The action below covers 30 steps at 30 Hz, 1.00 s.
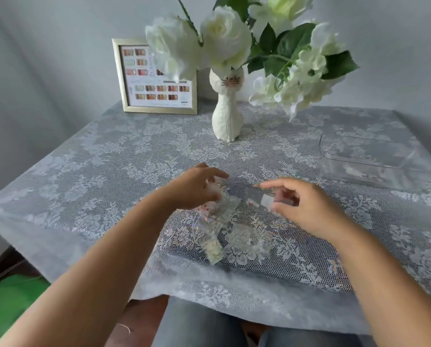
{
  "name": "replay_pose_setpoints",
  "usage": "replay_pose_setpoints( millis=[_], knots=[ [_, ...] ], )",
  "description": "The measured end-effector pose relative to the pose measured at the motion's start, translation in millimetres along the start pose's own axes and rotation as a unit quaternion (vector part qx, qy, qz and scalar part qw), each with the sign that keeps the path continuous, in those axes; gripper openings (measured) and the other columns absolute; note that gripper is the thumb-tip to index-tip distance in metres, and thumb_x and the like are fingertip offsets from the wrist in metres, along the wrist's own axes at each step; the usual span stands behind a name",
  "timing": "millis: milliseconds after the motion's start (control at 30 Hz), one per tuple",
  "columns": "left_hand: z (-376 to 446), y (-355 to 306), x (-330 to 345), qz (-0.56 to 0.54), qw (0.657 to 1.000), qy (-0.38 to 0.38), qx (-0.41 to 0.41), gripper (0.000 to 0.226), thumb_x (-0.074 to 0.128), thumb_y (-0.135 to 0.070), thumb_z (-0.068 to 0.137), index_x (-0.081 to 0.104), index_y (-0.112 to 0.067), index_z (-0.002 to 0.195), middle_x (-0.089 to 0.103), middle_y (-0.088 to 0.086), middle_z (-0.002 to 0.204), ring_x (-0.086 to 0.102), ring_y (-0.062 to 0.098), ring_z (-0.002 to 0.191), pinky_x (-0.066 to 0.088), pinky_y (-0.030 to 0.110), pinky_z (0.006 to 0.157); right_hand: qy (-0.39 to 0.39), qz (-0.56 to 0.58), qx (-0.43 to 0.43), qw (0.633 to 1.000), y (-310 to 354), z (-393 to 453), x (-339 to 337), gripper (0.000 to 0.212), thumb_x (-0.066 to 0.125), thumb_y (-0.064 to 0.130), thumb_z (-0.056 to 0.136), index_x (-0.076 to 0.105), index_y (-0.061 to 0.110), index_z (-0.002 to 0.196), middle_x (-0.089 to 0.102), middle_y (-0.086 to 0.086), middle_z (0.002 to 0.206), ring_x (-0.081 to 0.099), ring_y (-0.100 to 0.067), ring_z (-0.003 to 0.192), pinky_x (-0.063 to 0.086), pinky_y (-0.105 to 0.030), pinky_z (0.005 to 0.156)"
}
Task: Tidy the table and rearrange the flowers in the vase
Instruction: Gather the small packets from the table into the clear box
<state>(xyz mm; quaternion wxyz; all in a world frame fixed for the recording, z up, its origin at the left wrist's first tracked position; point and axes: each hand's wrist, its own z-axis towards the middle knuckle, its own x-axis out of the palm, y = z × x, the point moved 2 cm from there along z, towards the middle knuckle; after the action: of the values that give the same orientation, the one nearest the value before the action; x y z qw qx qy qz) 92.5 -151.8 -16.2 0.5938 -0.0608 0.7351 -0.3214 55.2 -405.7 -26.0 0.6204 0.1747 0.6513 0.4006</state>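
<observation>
Left hand [197, 187]: over the middle of the bench, fingers [215, 172] curled loosely and spread; something pale sits under them, too blurred to tell whether it is held
Right hand [302, 204]: just right of the left one, fingers [272, 183] bent and apart, around a small clear packet [265, 200]; grip blurred, cannot tell if it is pinched
Clear packets [224, 231]: shiny see-through sleeves lying flat on the cloth below and between both hands
Vase [228, 113]: white, cat-shaped, upright at the back centre of the bench
Flowers [224, 36]: white roses and green leaves standing in the vase, one cluster drooping to the right
Picture frame [157, 76]: gold-edged, propped upright left of the vase, partly behind a rose
Clear tray [367, 162]: on the right side, well apart from the hands
Bench [84, 171]: covered by a pale lace cloth
</observation>
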Motion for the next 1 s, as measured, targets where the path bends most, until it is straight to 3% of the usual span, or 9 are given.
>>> replay_pose_setpoints(
  millis=[100, 200, 300, 400, 500, 633, 733, 867, 1000],
  knots=[
    [6.6, -1.9, 0.5, -0.105, 0.992, -0.071, 0.005, 0.044, 0.068, -0.014, 0.086, 0.058, -0.028, 0.126, 0.055, -0.005, 0.109, 0.053, -0.006, 0.051, 0.051, 0.014, 0.056, -0.041, 0.033, 0.010, 0.999, -5.6, -6.4, -6.7, 0.042, 0.070, 0.020, 0.081, 0.061, 0.056, 0.101, 0.064, 0.017, 0.082, 0.060, 0.005, 0.069, 0.046, -0.012, 0.053],
    [10.9, -8.7, 1.8, -0.184, 0.970, -0.160, 0.001, 0.038, 0.069, -0.012, 0.087, 0.062, -0.030, 0.119, 0.064, -0.007, 0.105, 0.053, -0.005, 0.051, 0.048, 0.012, 0.053, -0.092, 0.059, 0.013, 0.994, -10.8, -14.3, -17.0, 0.037, 0.069, 0.019, 0.082, 0.066, 0.054, 0.094, 0.066, 0.024, 0.090, 0.059, 0.011, 0.073, 0.044, -0.011, 0.052],
    [15.0, -27.4, 5.8, -0.257, 0.939, -0.228, 0.023, 0.032, 0.070, -0.009, 0.085, 0.068, -0.028, 0.111, 0.070, -0.006, 0.090, 0.062, -0.003, 0.064, 0.051, 0.014, 0.058, -0.129, 0.068, 0.013, 0.989, -18.0, -22.0, -33.3, 0.033, 0.071, 0.017, 0.081, 0.070, 0.049, 0.091, 0.064, 0.027, 0.089, 0.059, 0.000, 0.069, 0.048, -0.019, 0.055],
    [23.9, -54.5, 16.3, -0.282, 0.928, -0.235, 0.059, 0.030, 0.071, -0.006, 0.084, 0.070, -0.034, 0.098, 0.073, -0.010, 0.087, 0.068, 0.002, 0.083, 0.056, 0.021, 0.075, -0.187, 0.033, 0.028, 0.981, -31.5, -31.1, -57.4, 0.026, 0.072, 0.024, 0.080, 0.071, 0.048, 0.091, 0.064, 0.023, 0.075, 0.049, -0.006, 0.052, 0.040, -0.018, 0.044],
    [37.2, -83.5, 28.0, -0.275, 0.929, -0.229, 0.096, 0.025, 0.072, -0.011, 0.085, 0.072, -0.036, 0.088, 0.072, -0.024, 0.089, 0.063, -0.007, 0.085, 0.044, 0.008, 0.074, -0.277, 0.013, 0.043, 0.960, -48.6, -35.6, -94.6, 0.015, 0.072, 0.029, 0.080, 0.072, 0.040, 0.090, 0.055, 0.014, 0.054, 0.039, -0.002, 0.043, 0.029, -0.010, 0.039],
    [56.4, -119.0, 44.9, -0.273, 0.922, -0.244, 0.121, 0.015, 0.073, -0.017, 0.084, 0.076, -0.032, 0.087, 0.068, -0.034, 0.083, 0.051, -0.008, 0.067, 0.036, 0.007, 0.061, -0.392, -0.010, 0.058, 0.918, -71.3, -31.1, -153.0, 0.014, 0.068, 0.020, 0.084, 0.073, 0.032, 0.089, 0.057, 0.011, 0.065, 0.047, 0.002, 0.050, 0.033, -0.005, 0.047],
    [69.9, -146.3, 56.4, -0.289, 0.913, -0.253, 0.135, 0.016, 0.073, -0.016, 0.084, 0.075, -0.032, 0.085, 0.065, -0.035, 0.076, 0.048, -0.008, 0.060, 0.035, 0.007, 0.057, -0.381, -0.044, 0.088, 0.919, -94.3, -22.8, -173.7, 0.019, 0.064, 0.011, 0.087, 0.071, 0.027, 0.095, 0.067, 0.008, 0.083, 0.052, 0.005, 0.062, 0.035, 0.002, 0.056],
    [91.1, -176.0, 62.6, -0.294, 0.913, -0.242, 0.149, 0.012, 0.072, -0.018, 0.086, 0.073, -0.030, 0.085, 0.072, -0.023, 0.089, 0.059, -0.004, 0.077, 0.043, 0.013, 0.065, -0.324, -0.156, 0.117, 0.926, -121.2, -15.6, -176.7, 0.019, 0.061, 0.016, 0.089, 0.074, 0.026, 0.098, 0.074, 0.005, 0.100, 0.061, -0.008, 0.070, 0.041, -0.020, 0.059],
    [120.7, -194.0, 61.0, -0.269, 0.922, -0.237, 0.148, 0.008, 0.071, -0.017, 0.086, 0.073, -0.025, 0.085, 0.072, -0.017, 0.085, 0.063, 0.001, 0.076, 0.052, 0.020, 0.067, -0.304, -0.169, 0.158, 0.924, -132.1, -9.3, -176.0, 0.023, 0.056, 0.020, 0.091, 0.073, 0.033, 0.099, 0.074, 0.006, 0.103, 0.064, -0.025, 0.103, 0.046, -0.042, 0.091]
  ],
)
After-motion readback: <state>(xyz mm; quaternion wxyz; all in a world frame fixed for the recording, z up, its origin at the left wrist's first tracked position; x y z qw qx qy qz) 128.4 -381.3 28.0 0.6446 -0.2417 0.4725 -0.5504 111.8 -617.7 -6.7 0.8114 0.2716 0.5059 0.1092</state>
